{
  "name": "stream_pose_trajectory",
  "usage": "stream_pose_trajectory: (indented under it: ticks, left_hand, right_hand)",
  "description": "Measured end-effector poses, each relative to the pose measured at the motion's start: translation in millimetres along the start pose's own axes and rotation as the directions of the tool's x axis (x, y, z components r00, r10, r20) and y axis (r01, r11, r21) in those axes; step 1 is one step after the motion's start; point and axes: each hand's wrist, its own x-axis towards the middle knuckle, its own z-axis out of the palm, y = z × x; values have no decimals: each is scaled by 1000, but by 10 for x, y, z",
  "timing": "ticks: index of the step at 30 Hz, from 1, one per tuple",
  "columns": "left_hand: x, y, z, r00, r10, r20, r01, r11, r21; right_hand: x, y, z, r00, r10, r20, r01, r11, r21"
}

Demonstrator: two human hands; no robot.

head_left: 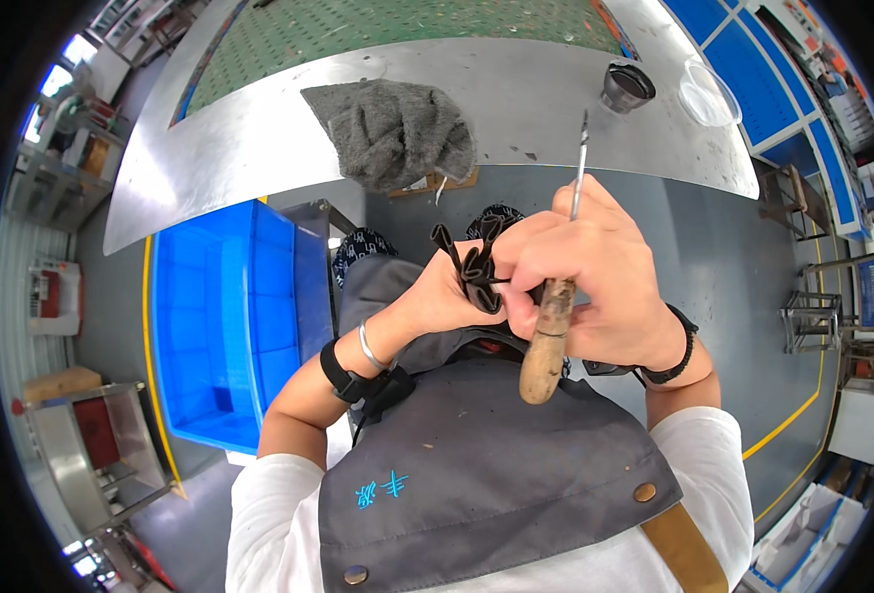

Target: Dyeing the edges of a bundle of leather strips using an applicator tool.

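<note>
My left hand is closed around a dark brown folded piece that looks like leather, its looped edges sticking out above the fingers. Close beside it, my right hand grips a wooden-handled tool. The tool's thin metal shaft points away from me and has a dark tip; whether it is an awl I cannot tell. My right fingertips meet the brown piece, and the contact is partly hidden by the fingers. Both hands are held over my lap, in front of my grey apron.
Ahead is a metal table bearing a crumpled grey cloth, a cup of dark stuff, a clear plastic tub and a green perforated mat. A blue crate stands at my left. Stools are at far right.
</note>
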Motion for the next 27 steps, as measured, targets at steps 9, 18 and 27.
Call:
stream_pose_trajectory:
  ticks: [9, 18, 27]
  left_hand:
    - [27, 97, 44, 996, 93, -16, -90, 987, 134]
    - [-20, 36, -25, 997, 36, -71, -29, 995, 96]
    - [-21, 137, -12, 998, 50, -44, -46, 995, 89]
  right_hand:
    - [-17, 4, -36, 955, 207, -214, -117, 923, 367]
    - [-43, 148, -106, 899, 254, -357, -32, 851, 524]
    - [12, 61, -115, 988, 13, -157, 17, 982, 188]
